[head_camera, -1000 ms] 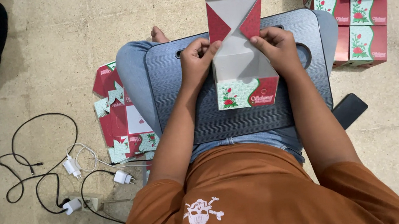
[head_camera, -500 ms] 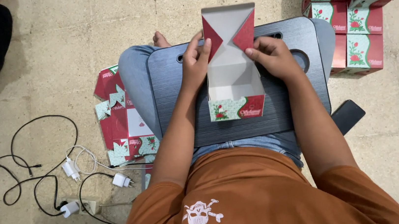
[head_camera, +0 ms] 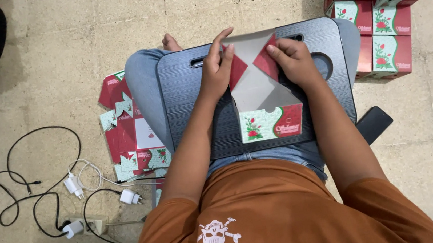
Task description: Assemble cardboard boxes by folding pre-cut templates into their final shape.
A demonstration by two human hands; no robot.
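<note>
On the dark lap tray [head_camera: 188, 103] across my knees stands a half-folded red and green carton [head_camera: 264, 103], its open end facing far. My left hand [head_camera: 217, 70] presses the left red flap with fingers flat, and my right hand [head_camera: 293, 62] pushes the right flap inward; both hands touch the carton, neither wrapped around it. Flat carton blanks [head_camera: 129, 130] lie on the floor to the left, finished boxes [head_camera: 387, 7] stacked far right, white chargers and cables [head_camera: 73, 185] near left.
</note>
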